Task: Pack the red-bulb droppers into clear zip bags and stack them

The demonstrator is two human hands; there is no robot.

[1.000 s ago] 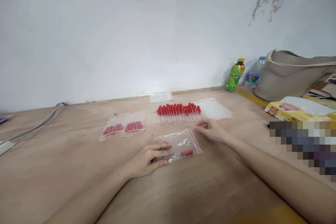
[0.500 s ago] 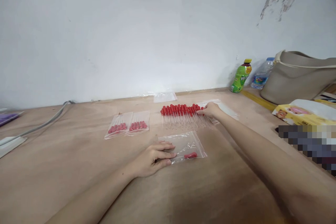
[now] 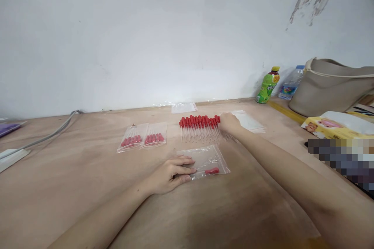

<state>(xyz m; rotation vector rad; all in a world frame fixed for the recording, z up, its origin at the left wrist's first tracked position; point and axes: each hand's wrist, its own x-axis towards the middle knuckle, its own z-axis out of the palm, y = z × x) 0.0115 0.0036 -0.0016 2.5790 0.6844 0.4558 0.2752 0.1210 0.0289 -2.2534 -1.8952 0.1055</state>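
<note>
My left hand (image 3: 175,175) lies with fingers spread on the left part of a clear zip bag (image 3: 201,155). Inside that bag is one dropper with a red bulb (image 3: 212,170); its thin stem runs toward my fingertips. Behind the bag, a row of red-bulbed droppers (image 3: 200,121) lies side by side, clear stems pointing toward me. At the row's right end my right hand (image 3: 230,123) is curled in over the droppers. Its fingertips, and whatever is between them, are hidden by the hand itself.
Two zip bags with several droppers each, a left one (image 3: 131,137) and a right one (image 3: 154,136), lie left of the row. Flat bags (image 3: 248,120) lie beyond my right hand. A green bottle (image 3: 267,85), a grey bin (image 3: 330,85) and a yellow tissue pack (image 3: 327,124) stand rightward.
My right hand has turned and drawn slightly left, so its pinching fingers, visible before at the end bulbs, are now hidden. My left hand stays on the bag.
</note>
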